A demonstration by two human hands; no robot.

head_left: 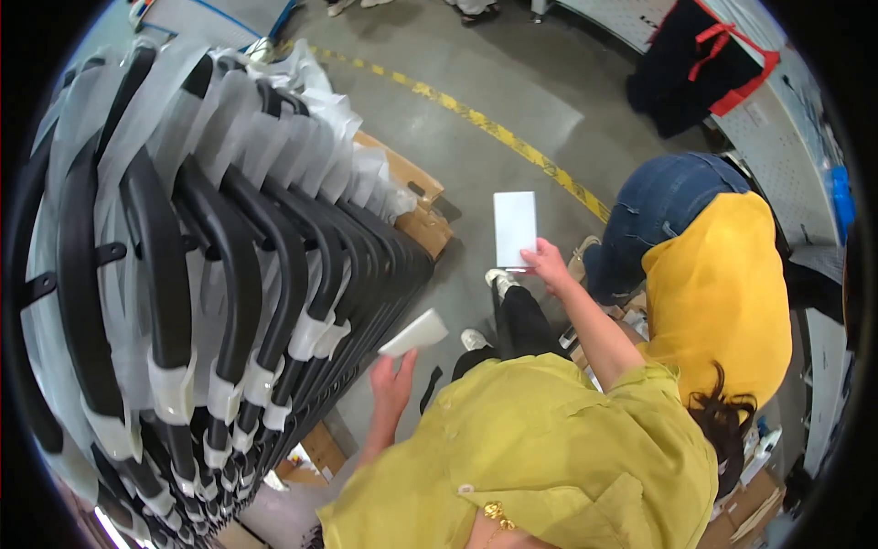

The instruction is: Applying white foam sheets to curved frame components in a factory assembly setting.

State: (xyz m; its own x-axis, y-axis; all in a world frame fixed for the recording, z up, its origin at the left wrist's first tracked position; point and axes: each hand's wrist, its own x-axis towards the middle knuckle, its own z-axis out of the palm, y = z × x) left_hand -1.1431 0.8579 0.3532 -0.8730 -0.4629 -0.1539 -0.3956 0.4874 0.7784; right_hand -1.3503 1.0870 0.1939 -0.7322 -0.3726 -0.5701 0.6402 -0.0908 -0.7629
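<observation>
Out in front of me, my right hand (548, 264) grips a flat white rectangular box or card (515, 224) by its near lower corner. Whether it is a box or a stack of paper I cannot make out. Lower and to the left, my left hand (391, 384) is closed on a second white flat piece (416, 333), tilted and smaller in view. The two white pieces are apart from each other. Beside my left hand stand rows of bent black tubular frames (233, 274), partly wrapped in translucent foam sheets.
At my right a person in a yellow top (718, 293) and jeans bends over by a grey workbench (750, 156). A black bag with red trim (700, 69) hangs there. A yellow floor line (485, 123) crosses ahead; cardboard (425, 229) sticks out past the frames.
</observation>
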